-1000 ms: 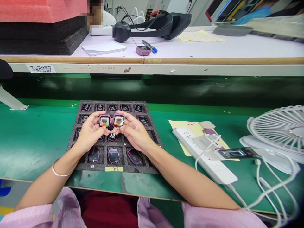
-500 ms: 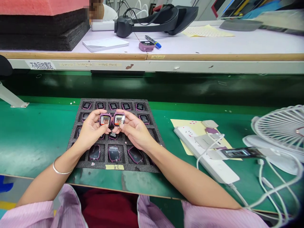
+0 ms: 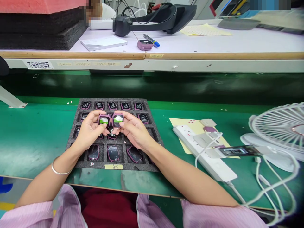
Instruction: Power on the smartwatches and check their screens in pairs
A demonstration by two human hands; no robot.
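My left hand grips a purple smartwatch by its edges, with the thumb at the lower part of its lit screen. Close beside it, my right hand holds a second purple smartwatch, its thumb also on the screen. Both screens show a green band and face up toward me. Below the hands lies a dark grey foam tray with rows of pockets. Several more watches sit in it; those at the back show white text, while a watch in the front row has a dark screen.
A white power strip with cables and a white fan stand on the right of the green bench. On the raised shelf are a black headset, a notepad, a blue marker, another purple watch and stacked foam.
Both held watches' screens have switched from a camera-like picture to a dark display with a green band. My hands keep their hold; the whole view has shifted slightly.
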